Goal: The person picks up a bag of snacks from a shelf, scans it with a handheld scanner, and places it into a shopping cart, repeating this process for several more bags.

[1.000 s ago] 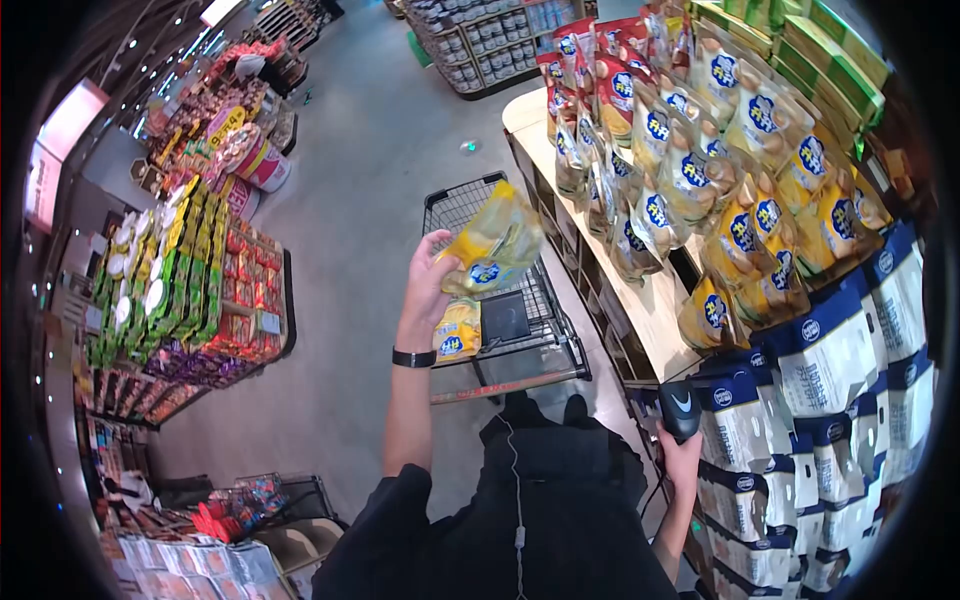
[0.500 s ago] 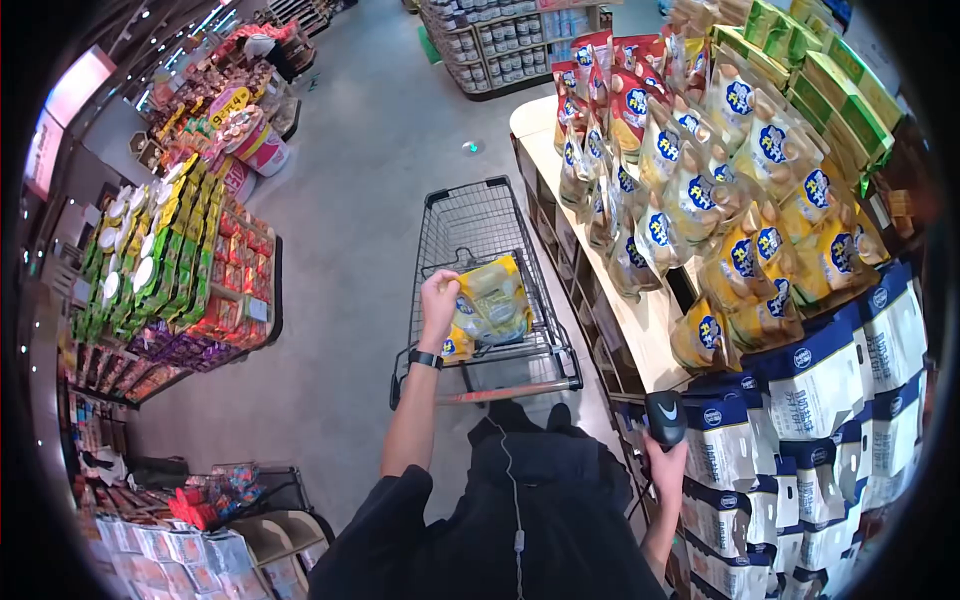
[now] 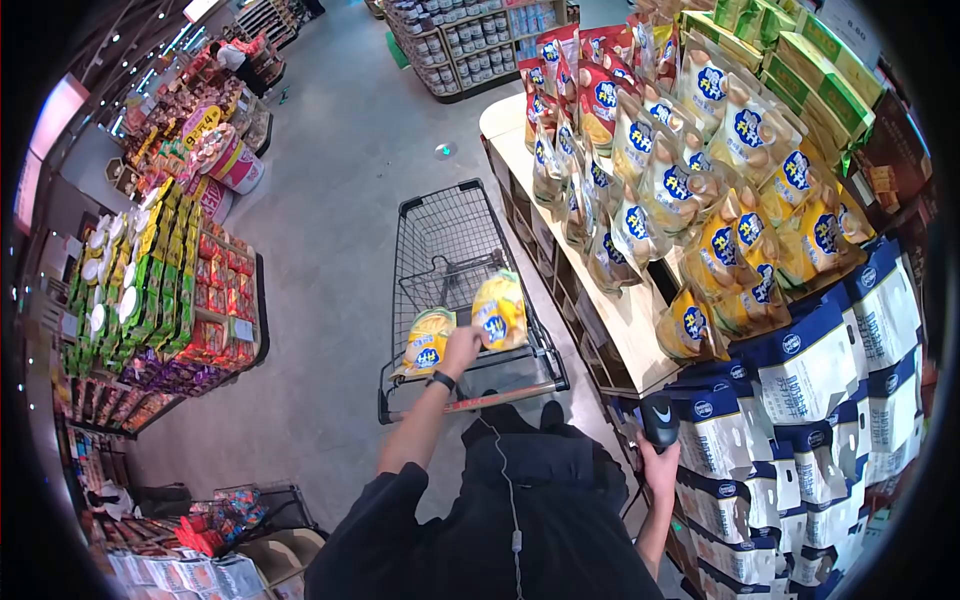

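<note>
At twelve o'clock, my left hand (image 3: 461, 353) pinches a yellow plastic food bag (image 3: 498, 312) over the shopping cart (image 3: 525, 391), likely light, soft and slippery, best gripped by its edge; at two, my right hand (image 3: 660, 462) grasps a handheld scanner (image 3: 661, 420).

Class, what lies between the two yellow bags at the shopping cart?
In the head view, the left hand lies between the left bag and the right bag, whose edge its fingers touch.

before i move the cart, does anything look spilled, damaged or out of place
Nothing looks spilled or visibly damaged. The display pouches lean at uneven angles, which looks slightly untidy. One yellow pouch lies in the cart, and the left hand holds a second yellow pouch, both looking normal.
</note>
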A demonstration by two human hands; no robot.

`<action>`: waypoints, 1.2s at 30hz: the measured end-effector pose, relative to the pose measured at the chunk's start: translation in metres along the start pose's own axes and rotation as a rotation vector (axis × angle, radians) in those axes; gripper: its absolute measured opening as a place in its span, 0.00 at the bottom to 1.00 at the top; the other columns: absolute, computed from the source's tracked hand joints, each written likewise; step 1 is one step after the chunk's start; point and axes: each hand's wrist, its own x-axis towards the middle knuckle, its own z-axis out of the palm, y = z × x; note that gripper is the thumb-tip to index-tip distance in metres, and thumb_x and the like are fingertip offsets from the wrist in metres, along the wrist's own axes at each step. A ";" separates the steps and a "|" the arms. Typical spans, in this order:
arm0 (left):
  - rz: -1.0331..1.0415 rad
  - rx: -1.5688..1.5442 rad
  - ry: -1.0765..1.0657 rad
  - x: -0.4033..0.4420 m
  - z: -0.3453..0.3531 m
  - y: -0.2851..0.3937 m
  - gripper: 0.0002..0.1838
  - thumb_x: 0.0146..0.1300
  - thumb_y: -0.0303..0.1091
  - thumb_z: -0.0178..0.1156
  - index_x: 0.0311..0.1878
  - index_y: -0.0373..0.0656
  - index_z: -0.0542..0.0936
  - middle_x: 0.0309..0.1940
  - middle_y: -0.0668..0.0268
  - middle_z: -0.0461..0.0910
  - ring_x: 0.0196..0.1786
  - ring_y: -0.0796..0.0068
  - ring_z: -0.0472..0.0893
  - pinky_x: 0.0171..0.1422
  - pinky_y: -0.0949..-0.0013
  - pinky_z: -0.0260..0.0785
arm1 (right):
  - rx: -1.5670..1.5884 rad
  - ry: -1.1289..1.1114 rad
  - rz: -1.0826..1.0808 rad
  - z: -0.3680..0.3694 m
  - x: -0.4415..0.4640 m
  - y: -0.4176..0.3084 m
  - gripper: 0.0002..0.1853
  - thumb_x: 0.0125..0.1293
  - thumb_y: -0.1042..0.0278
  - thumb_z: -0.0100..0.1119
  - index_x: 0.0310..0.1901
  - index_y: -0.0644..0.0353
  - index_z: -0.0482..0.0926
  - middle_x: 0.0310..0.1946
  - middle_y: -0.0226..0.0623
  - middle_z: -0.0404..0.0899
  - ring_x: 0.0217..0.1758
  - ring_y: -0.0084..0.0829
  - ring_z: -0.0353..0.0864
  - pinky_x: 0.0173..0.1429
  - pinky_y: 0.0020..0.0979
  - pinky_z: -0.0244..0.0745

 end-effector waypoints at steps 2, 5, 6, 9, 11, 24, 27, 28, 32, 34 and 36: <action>-0.086 0.136 -0.040 -0.018 0.012 -0.001 0.09 0.59 0.24 0.62 0.35 0.49 0.90 0.34 0.54 0.88 0.41 0.51 0.87 0.48 0.52 0.80 | -0.011 -0.002 0.004 0.001 0.002 -0.001 0.07 0.67 0.71 0.68 0.36 0.64 0.79 0.18 0.27 0.75 0.15 0.21 0.72 0.20 0.27 0.65; -0.173 0.168 -0.020 -0.028 0.027 0.000 0.11 0.59 0.25 0.61 0.37 0.50 0.91 0.35 0.54 0.88 0.41 0.49 0.87 0.50 0.49 0.80 | -0.049 -0.003 0.005 0.000 0.003 -0.003 0.09 0.67 0.68 0.68 0.34 0.63 0.79 0.17 0.27 0.75 0.14 0.21 0.72 0.21 0.27 0.64; -0.188 0.147 -0.023 -0.026 0.031 -0.003 0.11 0.59 0.25 0.61 0.39 0.51 0.91 0.36 0.53 0.88 0.42 0.48 0.87 0.51 0.49 0.80 | -0.052 -0.004 -0.002 0.000 0.005 -0.002 0.11 0.67 0.67 0.69 0.32 0.63 0.79 0.16 0.27 0.75 0.14 0.21 0.72 0.21 0.27 0.64; -0.176 0.091 -0.049 -0.020 0.043 -0.012 0.14 0.59 0.26 0.61 0.46 0.50 0.90 0.40 0.50 0.88 0.45 0.47 0.86 0.56 0.48 0.79 | -0.069 -0.006 -0.009 0.001 0.010 -0.005 0.12 0.66 0.65 0.69 0.30 0.62 0.79 0.14 0.27 0.74 0.14 0.21 0.72 0.20 0.27 0.64; -0.163 0.085 -0.099 -0.019 0.052 -0.019 0.17 0.58 0.26 0.62 0.50 0.47 0.89 0.45 0.49 0.87 0.49 0.46 0.86 0.60 0.50 0.78 | -0.063 -0.007 -0.002 0.001 0.010 -0.006 0.12 0.66 0.65 0.69 0.30 0.62 0.80 0.14 0.27 0.74 0.14 0.21 0.72 0.21 0.27 0.64; 0.112 0.130 -0.102 -0.003 0.036 0.016 0.31 0.56 0.36 0.67 0.65 0.41 0.80 0.61 0.45 0.79 0.66 0.41 0.75 0.68 0.46 0.72 | -0.070 0.018 0.045 -0.005 -0.006 0.002 0.14 0.63 0.62 0.73 0.38 0.65 0.81 0.18 0.29 0.77 0.17 0.21 0.75 0.25 0.30 0.69; 0.114 0.228 -0.150 -0.004 0.035 0.023 0.33 0.57 0.37 0.69 0.68 0.41 0.77 0.61 0.44 0.77 0.66 0.42 0.75 0.67 0.45 0.72 | -0.035 0.008 0.056 -0.001 -0.005 0.008 0.15 0.63 0.62 0.73 0.38 0.65 0.81 0.18 0.30 0.78 0.18 0.21 0.76 0.25 0.30 0.69; 0.065 0.271 -0.249 -0.005 0.037 0.020 0.34 0.57 0.38 0.70 0.69 0.43 0.76 0.61 0.44 0.77 0.66 0.42 0.75 0.67 0.45 0.73 | -0.032 0.009 0.058 -0.001 -0.007 0.008 0.15 0.63 0.62 0.73 0.39 0.65 0.81 0.18 0.30 0.78 0.18 0.22 0.76 0.25 0.30 0.70; -0.004 0.403 -0.365 -0.016 0.046 0.017 0.38 0.54 0.36 0.73 0.71 0.49 0.73 0.62 0.43 0.74 0.63 0.44 0.76 0.65 0.46 0.74 | -0.038 0.003 0.042 -0.001 -0.003 0.017 0.15 0.62 0.62 0.73 0.39 0.65 0.81 0.18 0.30 0.78 0.18 0.22 0.76 0.25 0.30 0.70; 0.008 0.383 -0.258 -0.026 0.046 0.026 0.40 0.52 0.33 0.75 0.71 0.47 0.72 0.64 0.42 0.72 0.61 0.41 0.78 0.64 0.46 0.75 | -0.009 0.015 0.037 -0.003 -0.003 0.022 0.15 0.62 0.62 0.73 0.40 0.65 0.81 0.18 0.30 0.78 0.18 0.22 0.76 0.25 0.30 0.70; -0.053 0.306 -0.258 -0.027 0.046 0.028 0.42 0.52 0.33 0.75 0.72 0.44 0.71 0.64 0.39 0.71 0.59 0.38 0.79 0.64 0.47 0.76 | -0.017 0.013 0.036 -0.005 -0.002 0.021 0.15 0.62 0.61 0.73 0.39 0.65 0.81 0.18 0.31 0.79 0.18 0.22 0.76 0.25 0.30 0.70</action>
